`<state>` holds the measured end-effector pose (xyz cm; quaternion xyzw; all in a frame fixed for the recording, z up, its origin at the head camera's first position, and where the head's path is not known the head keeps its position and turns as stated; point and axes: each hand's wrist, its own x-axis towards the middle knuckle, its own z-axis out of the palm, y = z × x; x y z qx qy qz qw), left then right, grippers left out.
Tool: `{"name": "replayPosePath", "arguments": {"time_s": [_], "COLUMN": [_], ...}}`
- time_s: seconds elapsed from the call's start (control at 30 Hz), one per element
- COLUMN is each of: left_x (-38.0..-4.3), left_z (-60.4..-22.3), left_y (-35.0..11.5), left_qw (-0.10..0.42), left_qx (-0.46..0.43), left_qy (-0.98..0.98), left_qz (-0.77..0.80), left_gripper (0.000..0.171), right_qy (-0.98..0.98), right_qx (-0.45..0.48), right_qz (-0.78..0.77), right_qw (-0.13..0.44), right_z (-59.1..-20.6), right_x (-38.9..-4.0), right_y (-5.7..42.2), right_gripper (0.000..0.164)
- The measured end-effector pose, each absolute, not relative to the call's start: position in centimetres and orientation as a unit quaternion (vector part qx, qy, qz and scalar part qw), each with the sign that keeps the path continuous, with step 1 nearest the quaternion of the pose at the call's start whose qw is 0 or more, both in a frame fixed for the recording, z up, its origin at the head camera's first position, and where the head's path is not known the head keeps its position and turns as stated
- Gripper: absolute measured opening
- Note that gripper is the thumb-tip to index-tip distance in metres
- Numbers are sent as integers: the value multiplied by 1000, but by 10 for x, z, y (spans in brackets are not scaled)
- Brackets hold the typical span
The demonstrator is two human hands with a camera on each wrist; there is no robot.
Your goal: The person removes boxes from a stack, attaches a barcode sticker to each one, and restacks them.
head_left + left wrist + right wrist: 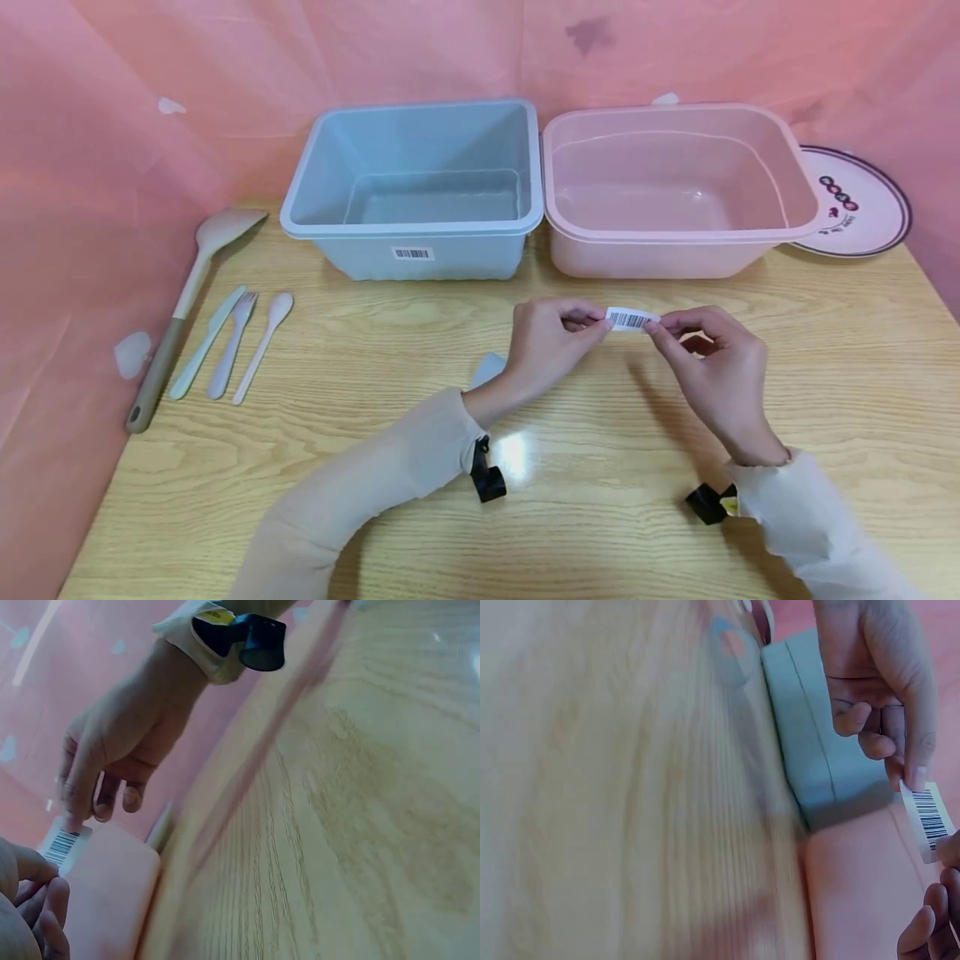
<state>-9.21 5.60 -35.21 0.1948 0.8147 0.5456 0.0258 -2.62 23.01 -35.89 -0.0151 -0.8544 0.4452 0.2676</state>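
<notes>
A white barcode sticker [628, 319] is stretched between both hands above the table, in front of the pink basin [645, 258]. My left hand [551, 346] pinches its left end between thumb and forefinger. At the other end, my right hand [716, 367] pinches it the same way. The wrist views show the sticker [928, 816] with black bars, fingertips at both short edges. The blue basin [442, 257] stands left of the pink one, a similar barcode sticker [412, 253] on its front wall. Partly hidden behind my left wrist lies a pale blue-grey piece [489, 367].
On the left of the wooden table [360, 500] lie a large ladle-like spoon [180, 292], a green knife [206, 343], a fork [231, 346] and a small spoon [262, 346]. A white plate [862, 208] sits partly behind the pink basin. Pink cloth [420, 50] hangs behind.
</notes>
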Motion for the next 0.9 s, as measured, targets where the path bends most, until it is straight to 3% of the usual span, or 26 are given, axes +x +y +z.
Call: {"name": "replayPosePath", "arguments": {"time_s": [0.43, 0.9], "left_x": [-126, -133], "left_z": [-362, -374], "left_y": [106, 123], "left_qw": [-55, -78], "left_qx": [154, 140], "left_qy": [865, 859], "left_qz": [475, 487], "left_gripper": [6, 8], "right_qy": [-846, -835], "right_qx": [-86, -86], "right_qz": [430, 434], "right_qw": [303, 326], "right_z": [-373, -384], "right_x": [-63, -88], "right_y": [255, 267], "right_gripper": [13, 4]}}
